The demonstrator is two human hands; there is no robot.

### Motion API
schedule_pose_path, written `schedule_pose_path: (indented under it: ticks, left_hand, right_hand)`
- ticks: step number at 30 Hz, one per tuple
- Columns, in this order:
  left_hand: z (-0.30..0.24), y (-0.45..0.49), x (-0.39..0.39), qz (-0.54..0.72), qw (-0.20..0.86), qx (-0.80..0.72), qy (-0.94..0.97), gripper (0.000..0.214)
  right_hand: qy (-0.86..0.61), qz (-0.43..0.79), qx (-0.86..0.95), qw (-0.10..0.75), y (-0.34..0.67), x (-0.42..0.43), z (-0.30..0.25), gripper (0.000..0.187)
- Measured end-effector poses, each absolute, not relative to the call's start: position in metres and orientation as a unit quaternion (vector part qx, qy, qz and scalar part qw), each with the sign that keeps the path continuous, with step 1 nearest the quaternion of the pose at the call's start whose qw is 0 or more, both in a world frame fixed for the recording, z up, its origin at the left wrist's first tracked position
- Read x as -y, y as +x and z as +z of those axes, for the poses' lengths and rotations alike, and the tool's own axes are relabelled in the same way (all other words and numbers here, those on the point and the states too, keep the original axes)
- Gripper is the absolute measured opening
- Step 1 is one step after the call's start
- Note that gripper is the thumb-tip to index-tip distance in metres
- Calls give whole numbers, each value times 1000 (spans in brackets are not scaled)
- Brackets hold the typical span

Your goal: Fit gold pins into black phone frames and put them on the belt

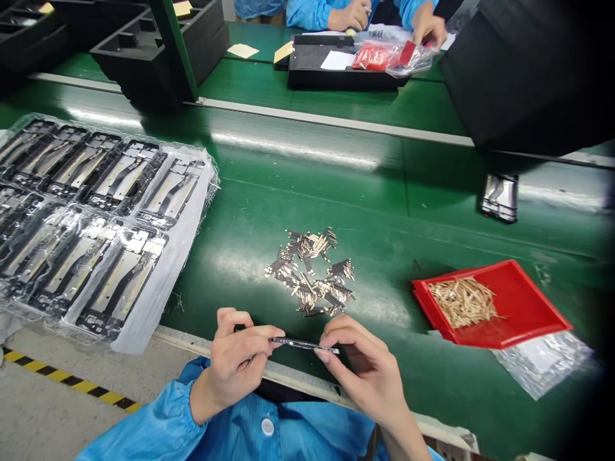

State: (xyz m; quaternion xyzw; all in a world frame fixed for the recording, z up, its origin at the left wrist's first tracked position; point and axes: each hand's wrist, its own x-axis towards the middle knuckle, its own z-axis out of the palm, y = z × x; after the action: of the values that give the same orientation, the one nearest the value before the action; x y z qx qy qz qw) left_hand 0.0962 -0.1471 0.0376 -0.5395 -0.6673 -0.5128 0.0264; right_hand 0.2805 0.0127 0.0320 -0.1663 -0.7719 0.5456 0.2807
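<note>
A thin dark phone frame (298,344) is held edge-on between my two hands above the table's near edge. My left hand (243,355) pinches its left end, and my right hand (362,365) grips the right end between thumb and fingers. The frame's flat faces are hidden at this angle. Just beyond my hands lies a loose pile of small dark strips with gold-coloured ends (312,272). To the right, a red scoop tray (526,304) holds many thin tan strips (464,301).
At left, a clear plastic tray (209,173) holds several phone frames (120,275). Another phone frame (500,197) lies at far right. A plastic bag (542,362) sits under the red tray. Across the green table (307,173), a co-worker's hands (430,27) are near a black foam tray (336,80).
</note>
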Motion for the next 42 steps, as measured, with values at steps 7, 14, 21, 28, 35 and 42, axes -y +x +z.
schedule_pose_path:
  ticks: [7,14,21,28,35,42]
  left_hand:
    - [41,99,147,-509,-5,684,-523,30]
    - [35,101,152,-512,-27,679,-525,32]
    - [37,101,152,-512,-23,676,-529,34]
    - [37,100,151,-515,-14,678,-524,33]
    - [37,100,152,-512,1,677,-529,33]
    - [42,108,159,-500,-29,676,-541,19]
  right_hand:
    - [-145,422,835,324,276,0,37,26]
    - [-82,322,866,374,265,9,30,40]
    - [-60,305,871,380,268,8,21,46]
    - [-44,287,883,369,271,4,14,41]
    - [-73,349,862,361,270,10,17,43]
    - [-127,478,826,272,282,14,21,27]
